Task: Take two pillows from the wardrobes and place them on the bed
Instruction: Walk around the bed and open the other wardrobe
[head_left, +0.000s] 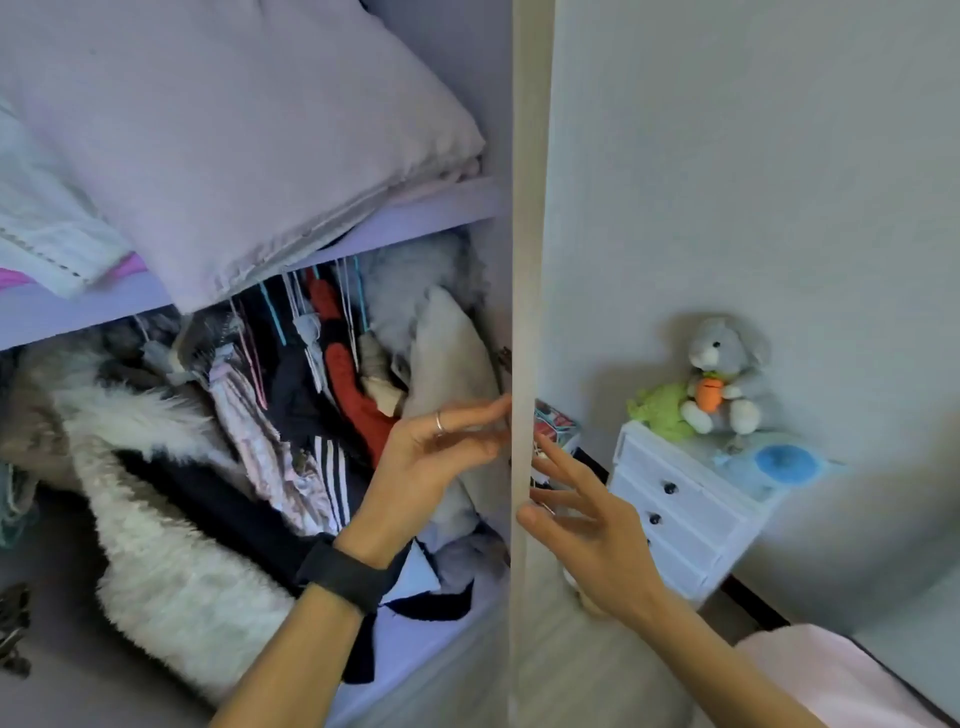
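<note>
lilac-white pillow (234, 145) lies flat on the upper shelf (426, 218) of the open wardrobe, one corner overhanging the shelf front. a second, beige pillow (447, 353) stands on end in the lower compartment, at the far right, beside the hanging clothes (291, 415) and a white fur garment (171, 545). left grip (431, 462), with a ring and a black wristband (348, 574), is released: fingers straight, tips at the door edge (524, 260), in front of the beige pillow; contact with the pillow cannot be determined. right grip (592, 525) is released on the outer side of the door, fingers spread, thumb against the edge. a white drawer unit (685, 509) nearby carries a stuffed rabbit (727, 374).
</note>
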